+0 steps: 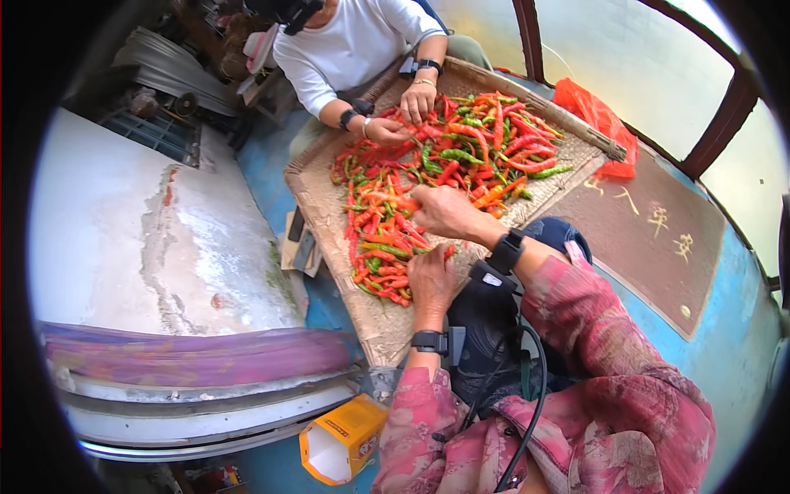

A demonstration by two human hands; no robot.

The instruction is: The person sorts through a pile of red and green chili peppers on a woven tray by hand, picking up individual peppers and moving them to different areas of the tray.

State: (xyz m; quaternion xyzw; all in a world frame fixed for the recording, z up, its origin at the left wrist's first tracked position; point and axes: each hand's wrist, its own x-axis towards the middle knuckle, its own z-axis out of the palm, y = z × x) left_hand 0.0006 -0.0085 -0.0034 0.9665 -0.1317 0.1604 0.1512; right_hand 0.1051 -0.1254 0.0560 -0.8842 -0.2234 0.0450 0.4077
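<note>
Near bare tray corner (pixel 380 336), left hand (pixel 431 282) at pepper pile (pixel 432 163) edge.

I see red, green chilies (pixel 473 148) on woven tray (pixel 374 325); left hand (pixel 432 282) by near edge, right hand (pixel 451 214) over chilies, co-worker's hands (pixel 418 100) toward far edge; red bag (pixel 601 123) near right corner.

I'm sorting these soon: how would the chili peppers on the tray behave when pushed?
The chili peppers may be slippery, given their shiny skins. Their curved, tapering shapes suggest wobbling rather than rolling far. Overlapping in a pile, they'd likely drag neighbours along.
</note>
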